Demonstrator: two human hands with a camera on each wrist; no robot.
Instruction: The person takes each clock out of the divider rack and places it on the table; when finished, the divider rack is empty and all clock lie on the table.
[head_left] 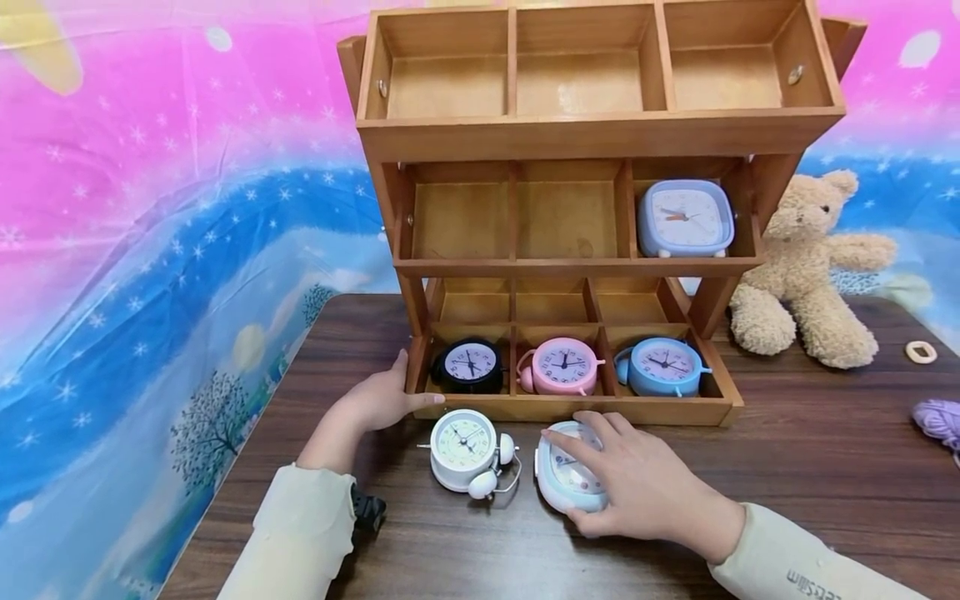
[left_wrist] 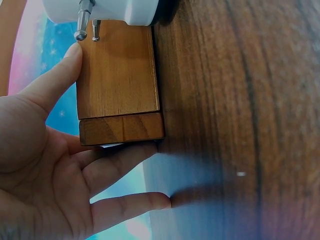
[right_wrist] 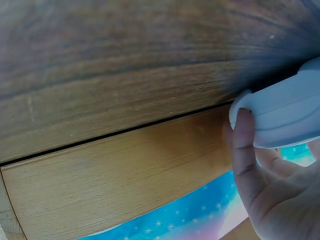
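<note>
My right hand (head_left: 645,479) holds a pale blue alarm clock (head_left: 553,483) over its face, thumb at the near edge and fingers at the far edge. In the right wrist view, fingertips touch the clock's (right_wrist: 287,107) rim. My left hand (head_left: 378,398) rests against the front left corner of the wooden shelf (head_left: 592,410), thumb along the front board, other fingers spread by the side. A white twin-bell alarm clock (head_left: 461,450) lies face up between the hands. Black (head_left: 470,365), pink (head_left: 564,367) and blue (head_left: 663,367) alarm clocks sit in the bottom compartments.
A lavender square clock (head_left: 686,218) stands in the right compartment of the middle tier. At the right are a teddy bear (head_left: 806,267), a small wooden ring (head_left: 920,352) and purple yarn (head_left: 939,421) on the dark wooden table (head_left: 810,467). A colourful cloth (head_left: 187,275) hangs behind.
</note>
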